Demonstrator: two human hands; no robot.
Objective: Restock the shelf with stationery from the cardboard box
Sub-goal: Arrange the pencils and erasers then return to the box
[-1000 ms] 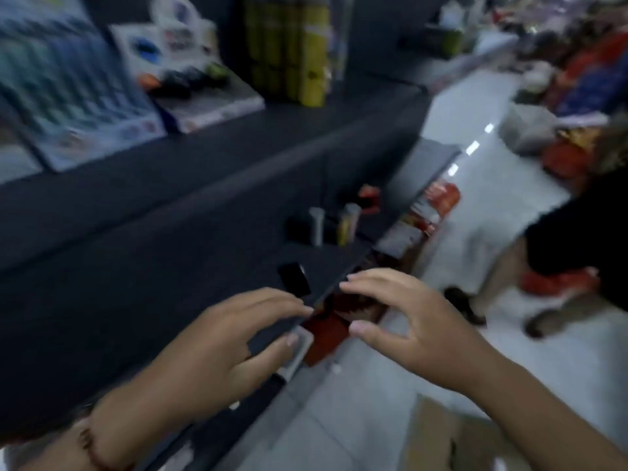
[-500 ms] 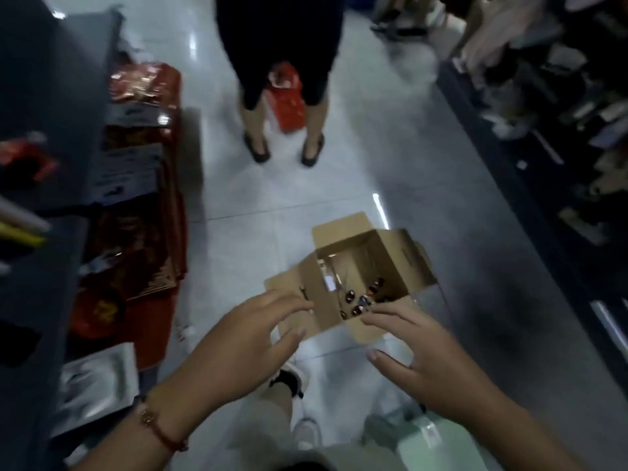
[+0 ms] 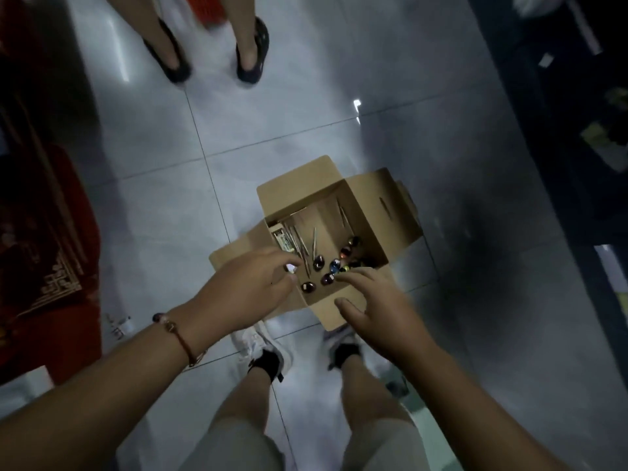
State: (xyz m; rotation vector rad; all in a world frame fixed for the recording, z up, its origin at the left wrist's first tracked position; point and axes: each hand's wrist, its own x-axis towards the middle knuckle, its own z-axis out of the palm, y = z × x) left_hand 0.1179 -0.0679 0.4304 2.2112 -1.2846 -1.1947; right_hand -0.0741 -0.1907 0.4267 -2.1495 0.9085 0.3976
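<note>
— Which of your hands is closer to the stock?

— My right hand (image 3: 377,304), fingers loose and spread, holding nothing; my left hand (image 3: 248,290) is just as empty. Both hover over the near rim of the cardboard box (image 3: 370,212) on the floor.

— And the stationery?

— At twelve o'clock from my fingertips: thin pens (image 3: 307,244) with dark rounded tops, long axes running away from me.

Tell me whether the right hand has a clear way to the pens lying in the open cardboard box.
Probably yes. The cardboard box has its flaps folded back, and the right hand hangs open over its near edge, holding nothing. Nothing covers the pens; the left hand is off to the side.
</note>
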